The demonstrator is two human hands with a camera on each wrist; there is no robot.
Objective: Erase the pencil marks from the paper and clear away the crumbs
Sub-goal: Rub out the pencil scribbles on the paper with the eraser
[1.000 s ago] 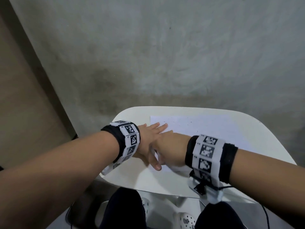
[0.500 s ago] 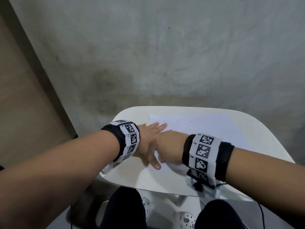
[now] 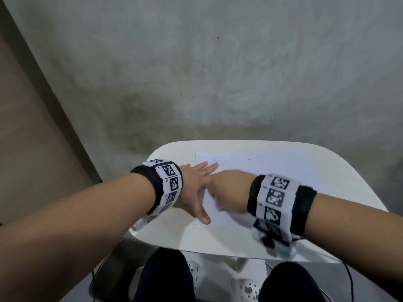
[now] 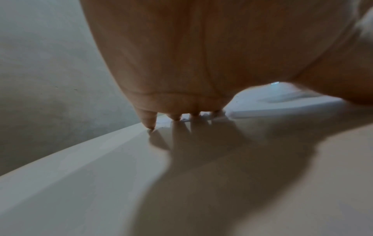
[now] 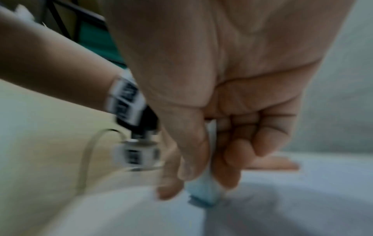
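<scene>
Right hand pinching a pale blue eraser between thumb and fingertips, its lower end down on the paper near the sheet's left side. Left hand spread flat, fingers straight, pressing the paper's left edge onto the white table, thumb at the near corner.

Risks, as a judgement: creasing or tearing of the thin sheet if the rubbing runs toward the unheld right half, buckling it there. Skidding of the whole sheet if the left palm eases off. Smearing of graphite if the eraser face is dirty. Knocking into the left fingers, given how close the two hands sit.

Dark specks scattered along the far part of the sheet, crumbs or pencil marks, too small to tell apart. Crossed wrists and the right wristband hiding the worked spot in the head view. Concrete floor beyond; knees and white clogs below the table's near edge.
</scene>
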